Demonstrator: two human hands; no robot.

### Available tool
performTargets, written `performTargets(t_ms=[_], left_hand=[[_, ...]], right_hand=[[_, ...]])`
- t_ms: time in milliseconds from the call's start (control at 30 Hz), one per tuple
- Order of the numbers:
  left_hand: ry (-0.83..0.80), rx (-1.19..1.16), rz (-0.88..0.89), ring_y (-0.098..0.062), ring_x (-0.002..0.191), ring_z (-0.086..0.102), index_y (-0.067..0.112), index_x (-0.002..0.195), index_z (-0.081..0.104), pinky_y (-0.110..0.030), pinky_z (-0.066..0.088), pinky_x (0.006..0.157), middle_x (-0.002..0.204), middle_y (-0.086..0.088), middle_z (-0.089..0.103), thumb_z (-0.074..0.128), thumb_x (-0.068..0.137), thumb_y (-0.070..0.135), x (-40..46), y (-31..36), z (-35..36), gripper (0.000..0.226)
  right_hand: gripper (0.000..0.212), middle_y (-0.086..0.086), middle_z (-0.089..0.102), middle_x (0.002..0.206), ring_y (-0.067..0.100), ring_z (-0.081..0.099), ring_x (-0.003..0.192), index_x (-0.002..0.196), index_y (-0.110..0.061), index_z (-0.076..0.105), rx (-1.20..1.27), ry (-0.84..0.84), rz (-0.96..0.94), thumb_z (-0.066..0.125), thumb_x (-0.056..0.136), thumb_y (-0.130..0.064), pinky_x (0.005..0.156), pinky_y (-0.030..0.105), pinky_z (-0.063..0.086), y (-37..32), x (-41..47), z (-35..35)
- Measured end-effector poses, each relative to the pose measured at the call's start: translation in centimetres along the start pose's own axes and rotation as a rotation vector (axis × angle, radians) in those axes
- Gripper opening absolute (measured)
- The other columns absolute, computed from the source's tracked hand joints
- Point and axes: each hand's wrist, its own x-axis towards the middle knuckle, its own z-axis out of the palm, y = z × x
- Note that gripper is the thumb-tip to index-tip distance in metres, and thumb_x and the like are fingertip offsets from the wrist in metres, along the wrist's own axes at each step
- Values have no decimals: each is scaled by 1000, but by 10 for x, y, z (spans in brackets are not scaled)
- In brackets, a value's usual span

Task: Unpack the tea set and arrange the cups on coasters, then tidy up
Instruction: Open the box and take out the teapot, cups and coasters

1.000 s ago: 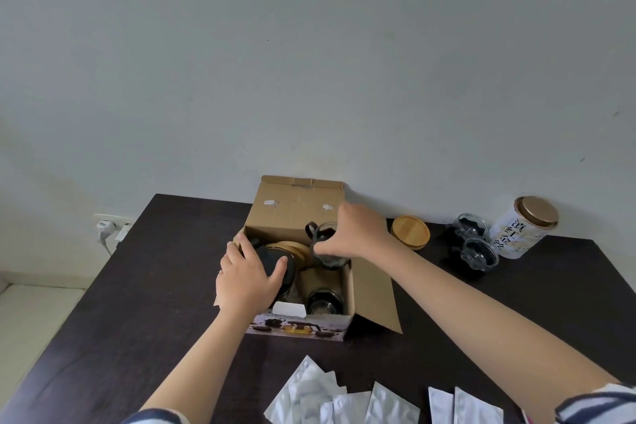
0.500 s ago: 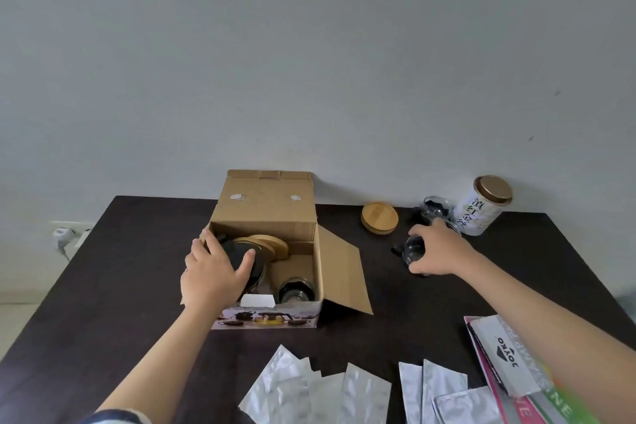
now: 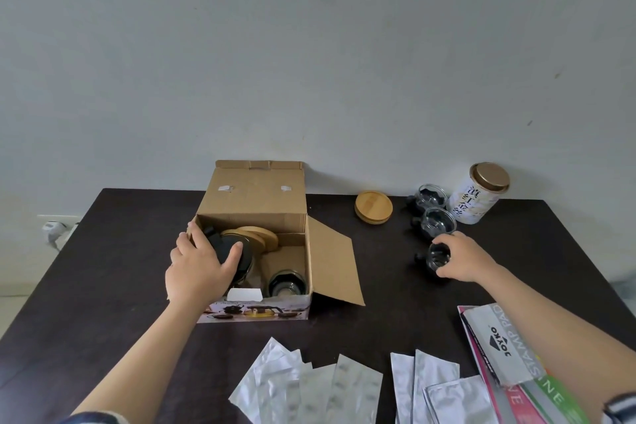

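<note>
Three glass cups (image 3: 434,221) stand in a row on the dark worktop (image 3: 103,286), the nearest in the right hand's (image 3: 459,256) curled grip. Left hand (image 3: 198,265) clasps the black teapot lid (image 3: 225,246) inside the open box (image 3: 254,217); one cup (image 3: 287,282) likely comes out next.

Soft, even daylight fills the room, leaving the pale wall (image 3: 309,45) a flat grey and the dark desk (image 3: 86,286) dull, with only faint sheen. Shadows are weak and short beneath the cardboard box (image 3: 254,217). Foil packets (image 3: 309,389) catch mild glare. Wide-angle distortion bows the desk's edges, and the forearms at the bottom corners smear slightly.
</note>
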Motion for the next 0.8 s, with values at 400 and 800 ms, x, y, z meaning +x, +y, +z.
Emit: performTargets(t_ms=[400, 800], left_hand=[[-4, 4, -10, -40, 127, 39, 7, 149, 5, -48, 48, 87, 147, -22, 28, 32, 84, 71, 1, 0, 0, 95], [0, -11, 3, -40, 127, 40, 6, 149, 6, -47, 48, 87, 147, -22, 29, 33, 84, 71, 1, 0, -1, 95]], right_hand=[[74, 8, 31, 125, 26, 56, 100, 141, -26, 44, -65, -10, 32, 74, 74, -22, 87, 34, 50, 9, 15, -2], [65, 3, 45, 139, 20, 48, 125, 138, -21, 49, 83, 68, -245, 74, 79, -34, 99, 30, 40, -112, -28, -27]])
